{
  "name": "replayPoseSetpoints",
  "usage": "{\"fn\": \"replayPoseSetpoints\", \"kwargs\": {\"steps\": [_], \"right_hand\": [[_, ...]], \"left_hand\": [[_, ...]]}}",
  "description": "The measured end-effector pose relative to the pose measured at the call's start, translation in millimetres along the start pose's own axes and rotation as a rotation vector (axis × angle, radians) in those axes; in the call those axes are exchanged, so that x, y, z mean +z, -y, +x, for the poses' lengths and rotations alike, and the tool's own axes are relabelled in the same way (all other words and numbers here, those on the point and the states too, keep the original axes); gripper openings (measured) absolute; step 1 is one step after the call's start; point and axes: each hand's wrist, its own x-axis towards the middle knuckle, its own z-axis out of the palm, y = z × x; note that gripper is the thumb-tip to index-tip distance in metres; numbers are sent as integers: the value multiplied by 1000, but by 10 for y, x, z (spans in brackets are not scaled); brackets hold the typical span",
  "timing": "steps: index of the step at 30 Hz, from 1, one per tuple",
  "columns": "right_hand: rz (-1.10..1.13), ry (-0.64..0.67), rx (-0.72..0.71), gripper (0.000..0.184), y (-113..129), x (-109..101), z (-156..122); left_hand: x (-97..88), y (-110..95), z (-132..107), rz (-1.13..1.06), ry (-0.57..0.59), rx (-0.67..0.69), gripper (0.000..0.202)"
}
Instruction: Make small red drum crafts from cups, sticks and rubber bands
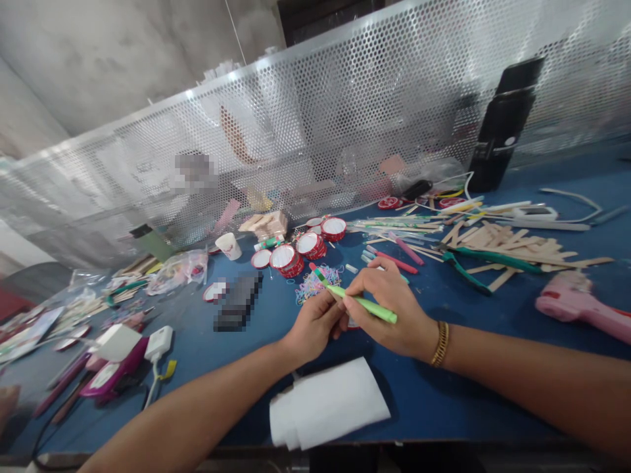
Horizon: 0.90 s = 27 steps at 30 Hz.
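Note:
My right hand (389, 302) grips a lime-green marker (367, 304) like a pen, pointing up and left. My left hand (318, 322) is closed beside it, fingertips pinched and touching the right hand; what they hold is mostly hidden. A narrow piece with a red end and a dark green part (316, 270) shows at the marker's front; whether it belongs to the marker or the left hand holds it, I cannot tell. Just beyond lies a pile of small coloured rubber bands (315, 286). White folded paper (329, 406) lies nearer the table edge.
Red-and-white drum-like tins (286, 261) and a paper cup (229, 246) stand behind. On the right are green-handled pliers (466, 272), wooden sticks (513, 246), a pink glue gun (574, 302) and a black bottle (505, 128). A perforated metal screen (305, 125) backs the blue table (207, 368).

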Motion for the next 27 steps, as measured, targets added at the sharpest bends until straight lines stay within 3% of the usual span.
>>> {"fn": "replayPoseSetpoints", "kwargs": {"steps": [27], "right_hand": [[-18, 8, 11, 7, -12, 10, -2]], "left_hand": [[0, -1, -3, 6, -1, -10, 44]]}}
